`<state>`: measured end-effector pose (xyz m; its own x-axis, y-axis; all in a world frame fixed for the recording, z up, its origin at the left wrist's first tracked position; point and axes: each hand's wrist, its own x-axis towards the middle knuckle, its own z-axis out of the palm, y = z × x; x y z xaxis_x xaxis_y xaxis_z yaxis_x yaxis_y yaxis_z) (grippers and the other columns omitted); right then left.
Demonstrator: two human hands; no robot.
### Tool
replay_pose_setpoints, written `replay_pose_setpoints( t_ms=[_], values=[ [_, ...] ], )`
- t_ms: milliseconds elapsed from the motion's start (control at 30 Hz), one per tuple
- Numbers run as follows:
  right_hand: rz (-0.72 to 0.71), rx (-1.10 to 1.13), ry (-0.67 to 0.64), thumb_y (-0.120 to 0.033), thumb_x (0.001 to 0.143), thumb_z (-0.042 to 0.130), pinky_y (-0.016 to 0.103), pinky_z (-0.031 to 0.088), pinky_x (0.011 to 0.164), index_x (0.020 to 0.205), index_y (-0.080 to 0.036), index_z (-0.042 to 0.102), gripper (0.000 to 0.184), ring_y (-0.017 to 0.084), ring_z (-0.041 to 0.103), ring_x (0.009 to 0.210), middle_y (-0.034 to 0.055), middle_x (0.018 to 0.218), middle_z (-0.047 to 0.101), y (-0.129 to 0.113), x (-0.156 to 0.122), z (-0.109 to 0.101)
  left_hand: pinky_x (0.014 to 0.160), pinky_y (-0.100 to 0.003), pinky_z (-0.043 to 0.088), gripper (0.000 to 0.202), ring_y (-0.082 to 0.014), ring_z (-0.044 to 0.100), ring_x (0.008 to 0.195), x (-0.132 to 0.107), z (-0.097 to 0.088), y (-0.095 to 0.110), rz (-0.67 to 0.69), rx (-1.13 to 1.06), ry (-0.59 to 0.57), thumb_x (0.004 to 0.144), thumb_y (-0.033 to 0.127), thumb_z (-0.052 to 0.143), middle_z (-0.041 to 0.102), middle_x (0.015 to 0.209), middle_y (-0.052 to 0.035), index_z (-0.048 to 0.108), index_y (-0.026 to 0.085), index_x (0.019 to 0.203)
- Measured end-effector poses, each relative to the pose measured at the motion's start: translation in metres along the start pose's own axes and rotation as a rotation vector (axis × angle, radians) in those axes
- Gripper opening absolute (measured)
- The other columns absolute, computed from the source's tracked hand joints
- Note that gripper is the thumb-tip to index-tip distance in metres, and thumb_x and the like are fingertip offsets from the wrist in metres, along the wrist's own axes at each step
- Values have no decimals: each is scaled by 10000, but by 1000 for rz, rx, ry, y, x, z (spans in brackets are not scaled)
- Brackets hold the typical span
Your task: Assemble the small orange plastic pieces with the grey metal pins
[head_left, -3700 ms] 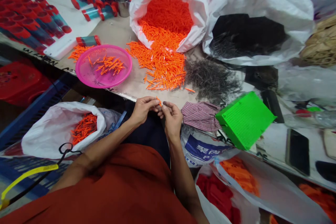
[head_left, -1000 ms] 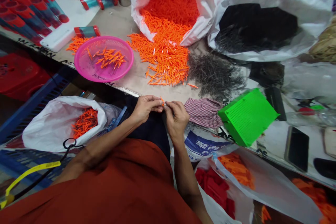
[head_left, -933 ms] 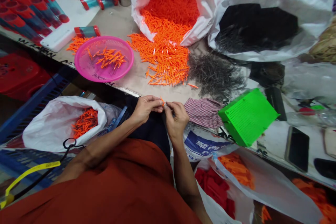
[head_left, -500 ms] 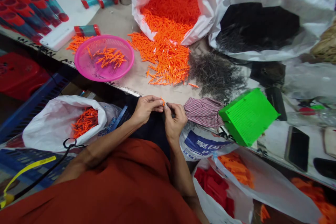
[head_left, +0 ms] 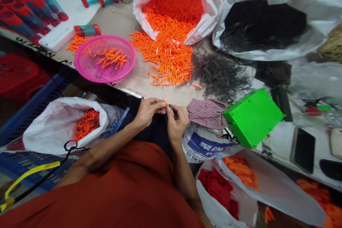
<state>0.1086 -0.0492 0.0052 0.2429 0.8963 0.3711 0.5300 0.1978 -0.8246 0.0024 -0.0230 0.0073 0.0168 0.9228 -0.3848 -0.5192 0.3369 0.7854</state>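
My left hand point(head_left: 150, 111) pinches a small orange plastic piece point(head_left: 165, 102) between thumb and forefinger, in front of the table edge. Close against it, my right hand point(head_left: 178, 119) is closed too, its thumb and forefinger meeting at the lower end of the piece. What the right fingers grip is too small to make out. Beyond the hands lies a loose heap of similar orange pieces point(head_left: 172, 66). Beside that heap is a pile of thin, dark, clear-looking plastic pieces point(head_left: 220, 74). A pink basket point(head_left: 80, 65) to the left holds more orange pieces, some with dark ends.
Two white sacks, one of orange pieces point(head_left: 137, 1) and one of dark pieces point(head_left: 272, 55), stand at the back. A checked cloth point(head_left: 207, 113), a green basket point(head_left: 253, 117) and a phone point(head_left: 303, 149) lie rightward. An open sack point(head_left: 42, 128) sits below left.
Both hands stay together at the orange piece, with only a very slight shift of the fingers. The whole view has moved slightly.
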Motion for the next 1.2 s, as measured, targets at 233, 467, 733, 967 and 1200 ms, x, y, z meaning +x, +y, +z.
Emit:
replay_pose_setpoints(
  t_ms=[233, 467, 733, 967, 1200],
  values=[
    [27, 14, -13, -244, 819, 558, 246, 430, 603, 779, -180, 649, 118, 123, 558, 650, 4, 710, 633, 1, -1, 1, 568, -235, 523, 236, -95, 598, 508, -2, 1, -4, 55, 20, -8, 542, 276, 765, 654, 583, -5, 661, 112, 676],
    [77, 42, -27, -251, 816, 540, 251, 436, 609, 761, -179, 648, 141, 124, 557, 632, -2, 686, 624, -1, -1, 1, 574, -233, 508, 210, -90, 585, 518, -3, 3, -5, 117, 72, -4, 570, 278, 747, 641, 581, 5, 668, 122, 685],
    [131, 67, -28, -241, 795, 542, 241, 437, 579, 732, -173, 643, 137, 120, 554, 605, 1, 676, 624, -4, 1, 3, 584, -221, 474, 124, -84, 555, 528, -6, 2, -9, 228, 142, 10, 641, 258, 693, 616, 566, 22, 655, 145, 676],
    [247, 156, -82, -260, 771, 562, 230, 425, 563, 729, -158, 646, 139, 111, 539, 589, -7, 659, 626, -1, 0, 3, 626, -223, 472, 114, -103, 579, 577, -12, -3, -6, 352, 404, 2, 710, 280, 639, 645, 648, 12, 675, 173, 722],
    [242, 137, -71, -265, 764, 568, 238, 434, 570, 726, -154, 640, 138, 113, 544, 587, -4, 663, 624, 0, 0, 4, 611, -217, 480, 107, -100, 588, 574, -10, -5, -8, 394, 416, 2, 711, 263, 644, 652, 658, 3, 683, 165, 731]
  ],
)
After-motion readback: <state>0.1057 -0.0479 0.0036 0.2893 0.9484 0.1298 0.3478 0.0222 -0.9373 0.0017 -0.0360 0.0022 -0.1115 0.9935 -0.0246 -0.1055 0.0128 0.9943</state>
